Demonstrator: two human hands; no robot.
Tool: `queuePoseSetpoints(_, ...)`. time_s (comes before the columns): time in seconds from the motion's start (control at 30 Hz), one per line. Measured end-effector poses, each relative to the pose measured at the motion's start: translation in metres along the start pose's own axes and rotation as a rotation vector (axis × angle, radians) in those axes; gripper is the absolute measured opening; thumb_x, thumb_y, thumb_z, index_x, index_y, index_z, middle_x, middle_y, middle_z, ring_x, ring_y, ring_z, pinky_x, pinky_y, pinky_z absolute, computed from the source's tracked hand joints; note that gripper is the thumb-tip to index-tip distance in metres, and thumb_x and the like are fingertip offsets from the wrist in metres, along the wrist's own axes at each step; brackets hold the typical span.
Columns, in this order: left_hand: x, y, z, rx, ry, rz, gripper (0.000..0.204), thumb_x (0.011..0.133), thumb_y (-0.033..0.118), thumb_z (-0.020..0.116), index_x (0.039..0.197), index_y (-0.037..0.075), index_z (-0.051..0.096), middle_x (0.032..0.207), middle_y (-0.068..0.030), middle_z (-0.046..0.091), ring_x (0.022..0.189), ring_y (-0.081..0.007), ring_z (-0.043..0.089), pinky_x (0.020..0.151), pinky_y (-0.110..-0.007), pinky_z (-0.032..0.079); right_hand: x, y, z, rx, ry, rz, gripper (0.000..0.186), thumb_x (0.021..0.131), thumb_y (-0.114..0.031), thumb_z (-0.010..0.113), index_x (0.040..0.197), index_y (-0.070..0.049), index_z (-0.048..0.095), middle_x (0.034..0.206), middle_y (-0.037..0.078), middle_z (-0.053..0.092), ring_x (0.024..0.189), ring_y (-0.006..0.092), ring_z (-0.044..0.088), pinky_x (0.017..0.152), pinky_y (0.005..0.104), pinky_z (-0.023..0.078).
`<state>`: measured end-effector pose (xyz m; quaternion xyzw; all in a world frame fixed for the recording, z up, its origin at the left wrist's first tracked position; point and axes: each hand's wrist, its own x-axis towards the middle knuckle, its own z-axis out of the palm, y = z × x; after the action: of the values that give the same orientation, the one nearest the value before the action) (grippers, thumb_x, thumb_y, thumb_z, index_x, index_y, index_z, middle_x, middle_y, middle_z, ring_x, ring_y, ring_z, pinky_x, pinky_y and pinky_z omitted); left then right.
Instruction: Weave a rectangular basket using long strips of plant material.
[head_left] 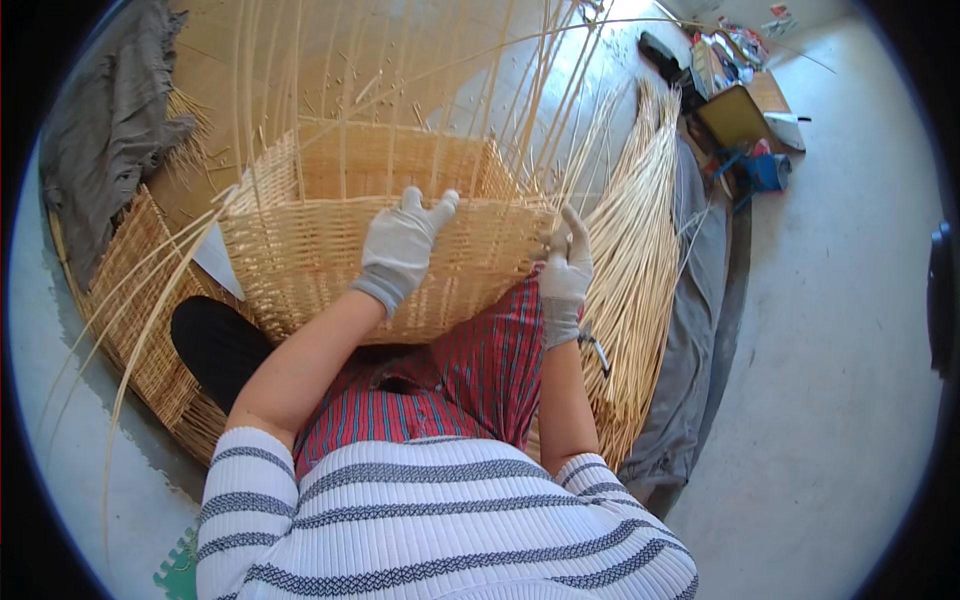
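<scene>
A pale woven basket [310, 260] with tall upright stakes lies across my lap, over red striped cloth [495, 370]. My left hand [400, 245], in a pale grey glove, grips the front wall near the middle of its rim, fingertips at the top edge. My right hand [565, 270], also gloved, holds the basket's right corner where loose strands rise, its fingers partly bent round them. What the fingertips of the right hand pinch is too small to make out.
Another woven piece [135, 300] and grey cloth [110, 120] lie at left. A long bundle of pale rods [635, 290] rests at right on dark sheeting [695, 330]. Boxes and tools [740, 115], a blue stool [765, 170] and a green mat [175, 565] are farther out.
</scene>
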<state>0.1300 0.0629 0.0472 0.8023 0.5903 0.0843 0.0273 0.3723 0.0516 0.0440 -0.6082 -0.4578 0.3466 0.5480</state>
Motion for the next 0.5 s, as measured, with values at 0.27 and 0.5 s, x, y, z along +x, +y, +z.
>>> queuePoseSetpoints(0.27,-0.021,-0.024,-0.013,-0.832,0.141,0.012,0.055,0.092,0.012,0.069,0.143,0.022,0.051,0.132,-0.0171,0.055,0.085,-0.0269,0.07,0.074,-0.039,0.057,0.056,-0.073,0.097,-1.152,-0.617,0.119,0.064,0.105,-0.049,0.031,0.122,0.001,0.066,0.094,0.027,0.071,0.085,0.0399,0.072,0.084,0.0476,0.055)
queuePoseSetpoints(0.5,-0.122,-0.176,0.042,-1.427,0.671,-0.669,0.031,0.094,0.006,0.069,0.124,0.005,0.063,0.101,-0.0071,0.069,0.073,-0.0125,0.065,0.065,-0.026,0.054,0.022,-0.058,0.091,-0.674,-0.317,0.132,0.056,0.105,-0.047,0.044,0.109,0.003,0.069,0.092,0.023,0.072,0.096,0.0341,0.07,0.085,0.042,0.054)
